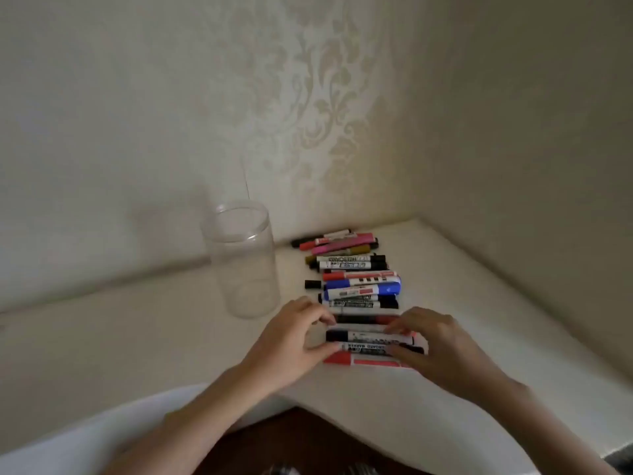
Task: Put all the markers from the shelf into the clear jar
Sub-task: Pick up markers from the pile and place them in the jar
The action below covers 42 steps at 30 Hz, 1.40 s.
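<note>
You are curling both hands' fingers [320, 317] around the nearest markers [371, 341]; gather them parallel before lifting toward the empty jar [241, 258].

Clear jar [241, 258]: transparent, smooth, glossy. Markers [356, 269] beside jar: smooth plastic, printed labels. Shelf [137, 323] beneath jar: matt cream. Wall [308, 114] behind jar: embossed wallpaper.

Clear jar [241, 260]: a tall, transparent cylinder, upright and open-topped, with nothing inside, standing on the pale shelf [137, 337] just left of the markers. Markers [359, 279]: capped, in black, red, blue, pink and olive, lying crosswise side by side in a row that runs from the wall corner toward the near edge.
</note>
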Each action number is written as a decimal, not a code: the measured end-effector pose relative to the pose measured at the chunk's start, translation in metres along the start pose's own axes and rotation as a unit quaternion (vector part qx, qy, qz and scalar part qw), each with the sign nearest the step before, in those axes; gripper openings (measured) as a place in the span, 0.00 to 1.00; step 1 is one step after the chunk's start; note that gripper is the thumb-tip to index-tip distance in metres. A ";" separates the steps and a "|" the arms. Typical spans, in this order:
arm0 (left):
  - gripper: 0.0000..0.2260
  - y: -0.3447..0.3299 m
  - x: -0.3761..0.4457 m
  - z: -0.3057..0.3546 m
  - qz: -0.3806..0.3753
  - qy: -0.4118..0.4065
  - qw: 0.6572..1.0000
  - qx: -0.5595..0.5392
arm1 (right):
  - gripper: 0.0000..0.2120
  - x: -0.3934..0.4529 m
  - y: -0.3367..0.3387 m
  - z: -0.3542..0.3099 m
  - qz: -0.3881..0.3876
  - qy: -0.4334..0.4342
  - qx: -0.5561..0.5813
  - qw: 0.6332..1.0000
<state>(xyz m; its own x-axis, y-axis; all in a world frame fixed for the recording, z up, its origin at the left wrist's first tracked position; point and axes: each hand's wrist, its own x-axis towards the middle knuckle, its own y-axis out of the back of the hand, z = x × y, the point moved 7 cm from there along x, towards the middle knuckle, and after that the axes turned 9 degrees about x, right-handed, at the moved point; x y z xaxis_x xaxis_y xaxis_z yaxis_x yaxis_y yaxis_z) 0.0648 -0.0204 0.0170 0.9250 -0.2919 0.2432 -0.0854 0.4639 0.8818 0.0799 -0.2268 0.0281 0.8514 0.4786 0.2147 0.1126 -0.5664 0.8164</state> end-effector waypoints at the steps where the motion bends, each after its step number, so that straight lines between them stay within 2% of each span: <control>1: 0.13 -0.004 -0.002 0.001 -0.007 0.010 1.000 -0.004 | 0.15 -0.007 -0.002 0.001 0.004 0.009 -0.016 1.000; 5: 0.14 -0.018 -0.013 0.007 -0.022 0.036 0.999 0.004 | 0.16 -0.031 -0.008 0.007 -0.003 0.003 -0.081 0.997; 10: 0.12 -0.020 -0.013 0.011 0.002 0.039 0.998 0.045 | 0.15 -0.037 -0.011 0.006 0.039 -0.012 -0.071 0.997; 15: 0.05 -0.010 -0.003 -0.006 -0.007 0.089 0.992 -0.093 | 0.15 -0.035 -0.012 0.014 0.023 -0.003 -0.072 0.997; 21: 0.04 0.034 0.017 -0.017 0.049 0.126 0.943 -0.305 | 0.12 -0.026 -0.006 0.021 0.032 -0.022 -0.001 0.999; 24: 0.06 0.077 0.027 -0.004 0.127 0.084 0.922 -0.356 | 0.08 -0.014 0.007 0.018 0.047 -0.045 0.051 0.997; 26: 0.06 0.122 0.033 0.001 0.201 0.064 0.902 -0.377 | 0.11 0.003 0.031 0.009 0.107 -0.057 0.126 0.985; 29: 0.05 0.195 0.038 -0.003 0.304 0.039 0.883 -0.356 | 0.06 0.035 0.073 -0.015 0.201 -0.084 0.259 0.941; 33: 0.05 0.249 0.026 -0.038 0.402 0.056 0.875 -0.265 | 0.07 0.079 0.123 -0.070 0.298 -0.033 0.287 0.910; 35: 0.05 0.241 0.025 -0.056 0.388 0.094 0.896 -0.195 | 0.09 0.100 0.131 -0.102 0.317 0.003 0.288 0.904; 37: 0.05 0.218 0.027 -0.072 0.339 0.132 0.917 -0.165 | 0.10 0.120 0.125 -0.131 0.317 0.033 0.286 0.904; 42: 0.03 0.180 0.021 -0.088 0.275 0.150 0.946 -0.078 | 0.07 0.162 0.070 -0.173 0.231 0.062 0.207 0.949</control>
<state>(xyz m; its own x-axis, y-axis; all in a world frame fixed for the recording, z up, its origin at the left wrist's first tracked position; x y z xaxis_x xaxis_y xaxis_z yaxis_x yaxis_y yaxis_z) 0.1015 0.1301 0.1451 0.8221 0.2693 0.5016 -0.5503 0.6015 0.5791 0.1370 -0.0726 0.2126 0.7947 0.1754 0.5811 -0.0450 -0.9377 0.3446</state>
